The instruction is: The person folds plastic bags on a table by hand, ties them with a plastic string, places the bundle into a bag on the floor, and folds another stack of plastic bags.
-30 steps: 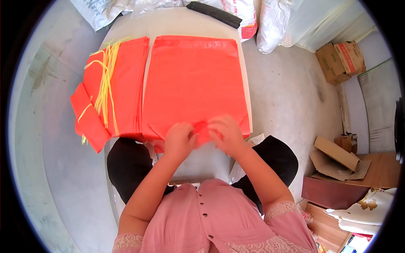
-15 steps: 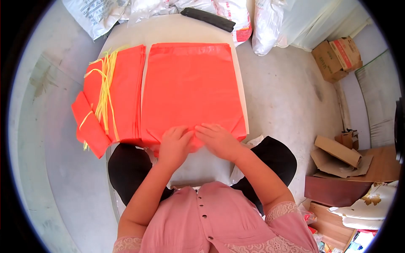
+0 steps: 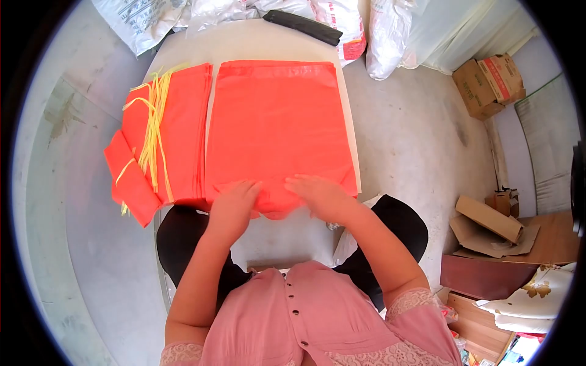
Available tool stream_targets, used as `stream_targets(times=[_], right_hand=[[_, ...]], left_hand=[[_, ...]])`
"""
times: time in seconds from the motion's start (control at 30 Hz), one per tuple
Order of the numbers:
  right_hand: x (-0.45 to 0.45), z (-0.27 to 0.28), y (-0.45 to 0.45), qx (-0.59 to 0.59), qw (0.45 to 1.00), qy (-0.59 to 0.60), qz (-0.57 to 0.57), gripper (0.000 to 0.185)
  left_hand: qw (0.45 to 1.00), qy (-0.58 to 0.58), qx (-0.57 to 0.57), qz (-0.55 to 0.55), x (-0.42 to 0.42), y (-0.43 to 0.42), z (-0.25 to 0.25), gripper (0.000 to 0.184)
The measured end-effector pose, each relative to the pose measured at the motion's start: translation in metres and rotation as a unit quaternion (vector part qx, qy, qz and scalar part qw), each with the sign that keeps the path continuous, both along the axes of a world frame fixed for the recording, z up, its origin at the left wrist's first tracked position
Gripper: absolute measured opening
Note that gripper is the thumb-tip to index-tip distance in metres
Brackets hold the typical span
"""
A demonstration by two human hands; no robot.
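Observation:
A stack of flat red sheets (image 3: 278,122) lies in front of me on a pale board, its near edge folded and rumpled. My left hand (image 3: 234,207) rests on the left part of that near edge, fingers pointing forward. On the right part of the same edge lies my right hand (image 3: 318,196), with its fingers stretched out over the red material. The hands are apart, with rumpled red material between them. To the left is a second red stack (image 3: 186,122), with yellow strings (image 3: 152,128) on top and a folded red piece (image 3: 131,180) at its near left corner.
A black roll (image 3: 302,26) lies at the board's far edge. Beyond it stand white bags (image 3: 389,36). A cardboard box (image 3: 488,85) is at the back right, and opened cardboard (image 3: 488,226) lies on a brown cabinet (image 3: 482,274) at the right.
My hands were close together at the near edge's middle and have moved apart to either side. The fingers, bent at the red material a second ago, now lie flatter on it.

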State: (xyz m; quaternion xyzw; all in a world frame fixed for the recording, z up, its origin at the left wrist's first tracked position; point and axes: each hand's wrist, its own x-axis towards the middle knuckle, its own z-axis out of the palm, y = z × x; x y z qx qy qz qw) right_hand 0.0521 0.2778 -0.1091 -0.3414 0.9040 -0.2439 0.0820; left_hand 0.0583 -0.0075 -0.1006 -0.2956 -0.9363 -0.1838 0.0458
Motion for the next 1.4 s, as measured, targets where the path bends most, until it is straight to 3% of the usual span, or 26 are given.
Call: stream_targets(times=[0.03, 0.1, 0.17, 0.2, 0.3, 0.33, 0.43, 0.53, 0.73, 0.83, 0.93, 1.03, 1.13, 1.23, 1.33, 1.4], right_hand=[[-0.002, 0.012, -0.002, 0.000, 1.000, -0.028, -0.010, 0.057], [-0.008, 0.046, -0.005, -0.029, 0.959, -0.261, -0.103, 0.054], [-0.027, 0.054, -0.004, -0.032, 0.933, -0.337, -0.123, 0.047], [-0.041, 0.050, -0.001, -0.022, 0.949, -0.301, -0.097, 0.042], [-0.074, 0.042, 0.004, -0.013, 0.963, -0.256, -0.080, 0.037], [-0.087, 0.042, 0.006, -0.013, 0.965, -0.249, -0.085, 0.037], [-0.131, 0.046, 0.006, 0.028, 0.945, -0.318, -0.066, 0.038], [-0.156, 0.029, 0.005, 0.026, 0.931, -0.349, -0.100, 0.036], [-0.164, 0.015, 0.010, 0.055, 0.954, -0.270, -0.122, 0.034], [-0.139, 0.001, 0.031, -0.144, 0.937, -0.261, -0.183, 0.038], [-0.106, 0.016, 0.051, -0.096, 0.936, -0.216, -0.260, 0.044], [-0.081, 0.018, 0.063, -0.105, 0.903, -0.253, -0.331, 0.040], [-0.067, 0.014, 0.067, -0.097, 0.906, -0.231, -0.340, 0.045], [-0.064, 0.004, 0.062, -0.100, 0.913, -0.186, -0.349, 0.034], [-0.071, 0.011, 0.061, -0.045, 0.919, -0.216, -0.327, 0.022], [-0.073, 0.012, 0.060, -0.096, 0.921, -0.201, -0.320, 0.010]], left_hand=[[1.000, -0.004, 0.000, 0.012, -0.001, -0.007, 0.004, 0.043], [0.997, -0.046, 0.025, 0.057, -0.005, -0.020, 0.008, 0.037], [0.982, -0.122, 0.072, 0.122, -0.014, -0.031, 0.009, 0.031], [0.972, -0.150, 0.107, 0.145, -0.017, -0.032, 0.020, 0.023], [0.933, -0.259, 0.165, 0.189, -0.037, -0.040, 0.027, 0.025], [0.936, -0.242, 0.182, 0.178, -0.045, -0.044, 0.021, 0.024], [0.922, -0.253, 0.224, 0.191, -0.071, -0.043, 0.013, 0.023], [0.929, -0.258, 0.163, 0.208, -0.095, -0.043, 0.002, 0.025], [0.942, -0.205, 0.141, 0.224, -0.106, -0.038, -0.012, 0.027], [0.944, -0.193, 0.120, 0.238, -0.104, -0.033, -0.006, 0.027], [0.946, -0.183, 0.103, 0.247, -0.104, -0.028, 0.000, 0.027], [0.955, -0.148, 0.092, 0.241, -0.104, -0.027, -0.008, 0.026], [0.954, -0.133, 0.064, 0.262, -0.105, -0.023, -0.010, 0.026], [0.951, -0.152, 0.079, 0.257, -0.106, -0.027, -0.010, 0.026], [0.932, -0.206, 0.122, 0.274, -0.100, -0.035, 0.001, 0.031], [0.935, -0.212, 0.148, 0.243, -0.091, -0.048, -0.003, 0.033]])
